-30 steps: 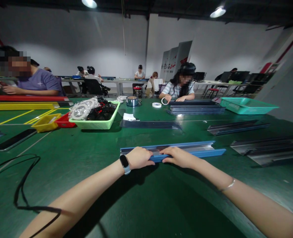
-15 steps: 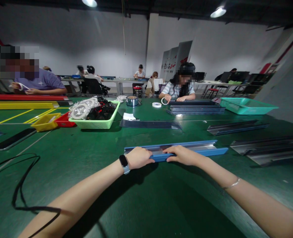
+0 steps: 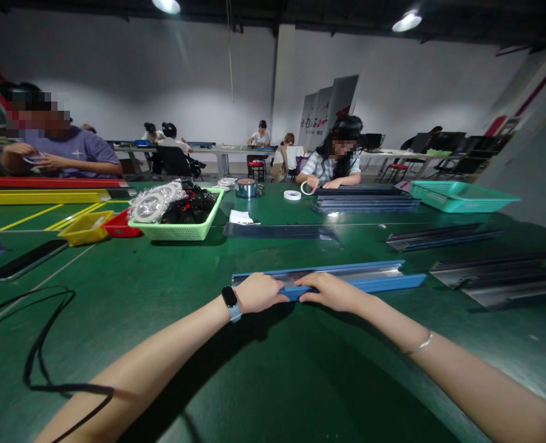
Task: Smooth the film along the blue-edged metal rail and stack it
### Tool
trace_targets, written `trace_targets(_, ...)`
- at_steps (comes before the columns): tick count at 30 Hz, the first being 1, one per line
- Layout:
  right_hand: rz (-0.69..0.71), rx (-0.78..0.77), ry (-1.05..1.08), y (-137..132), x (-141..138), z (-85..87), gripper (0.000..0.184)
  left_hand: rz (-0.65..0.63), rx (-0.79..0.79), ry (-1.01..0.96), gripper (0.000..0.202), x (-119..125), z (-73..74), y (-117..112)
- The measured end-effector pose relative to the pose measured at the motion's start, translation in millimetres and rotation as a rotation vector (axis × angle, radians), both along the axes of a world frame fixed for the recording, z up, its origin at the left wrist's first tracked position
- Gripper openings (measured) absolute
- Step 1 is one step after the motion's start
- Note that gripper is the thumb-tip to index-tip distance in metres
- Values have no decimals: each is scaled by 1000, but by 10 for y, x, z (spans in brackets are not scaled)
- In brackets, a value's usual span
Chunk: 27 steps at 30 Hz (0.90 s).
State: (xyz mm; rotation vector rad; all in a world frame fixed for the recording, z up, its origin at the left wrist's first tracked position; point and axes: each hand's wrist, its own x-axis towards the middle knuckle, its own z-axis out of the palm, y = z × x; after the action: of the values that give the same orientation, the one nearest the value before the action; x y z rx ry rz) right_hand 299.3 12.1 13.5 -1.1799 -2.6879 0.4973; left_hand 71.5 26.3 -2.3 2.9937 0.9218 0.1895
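A long blue channel profile (image 3: 369, 284) with a silvery inside lies crosswise on the green table in front of me. My left hand (image 3: 258, 293), wearing a watch band at the wrist, grips its near wall toward the left end. Close beside it, my right hand (image 3: 330, 291) pinches the same near wall, thumb outside and fingers over the top edge. Only a small gap of blue wall shows between the two hands. Whether anything thin lies under the fingertips I cannot tell.
Behind the profile lies a flat dark strip (image 3: 282, 231). A green basket (image 3: 175, 231) of bagged parts stands back left, beside yellow (image 3: 85, 229) and red bins. Dark profiles (image 3: 498, 280) lie to the right. A black cable (image 3: 35, 363) crosses my left forearm. Co-workers sit across the table.
My right hand has slid a little left along the near wall, closer to my left hand. The left hand and the profile stay almost where they were.
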Motion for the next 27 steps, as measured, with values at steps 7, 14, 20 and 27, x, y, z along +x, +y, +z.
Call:
trace_targets(7, 7, -41, 12, 5, 4, 33, 36, 22, -2, -9, 36, -30, 6, -14)
trace_targets(14, -1, -56, 5, -2, 58, 65, 36, 37, -3, -2, 33, -84, 15, -31)
trace_targets(20, -4, -79, 9, -10, 92, 90, 37, 38, 2, 8, 36, -90, 27, -29)
trace_targets(27, -12, -35, -44, -9, 89, 81, 37, 34, 35, 10, 35, -40, -16, -37)
